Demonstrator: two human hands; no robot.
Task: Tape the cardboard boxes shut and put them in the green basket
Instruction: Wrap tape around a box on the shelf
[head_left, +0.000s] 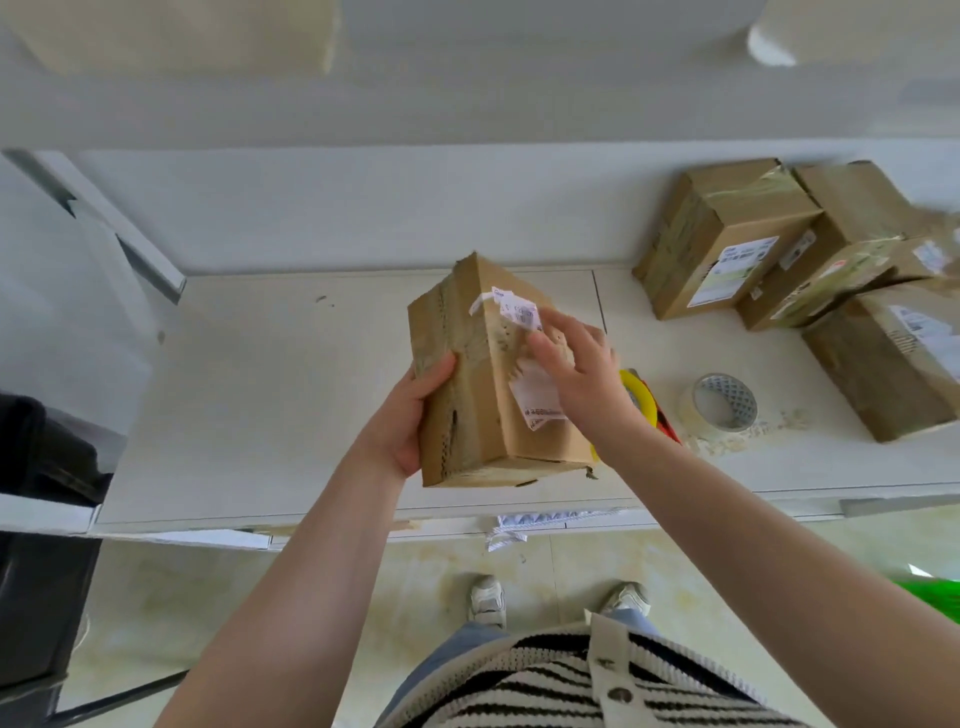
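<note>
A person is standing at a white bench (291, 395) and holding a cardboard box (483, 374) above its middle, tilted with one corner pointing away. The left hand (410, 415) is gripping the box's left side, thumb curled over the taped face and fingers going out of sight behind it. The right hand (576, 369) is lying with straight, spread fingers on the box's right face, covering part of a torn white shipping label (535, 400); a second label (511, 306) is wrapping over the far edge. Old clear tape is running along the box's faces; whether its flaps are sealed cannot be told.

Just right of the held box, partly hidden by the right forearm, a yellow tape roll on a red dispenser (647, 402) is lying on the bench. Beside it, a roll of clear packing tape (722, 402) is resting on its side, with scraps of torn tape near it.

At the far right of the bench, a pile of taped cardboard boxes (727, 244) is sitting, the boxes touching and leaning on one another.

On the floor at the near right edge, a sliver of the green basket (935, 597) is showing; its contents are out of view. A dark bin (36, 519) is standing at the left.
</note>
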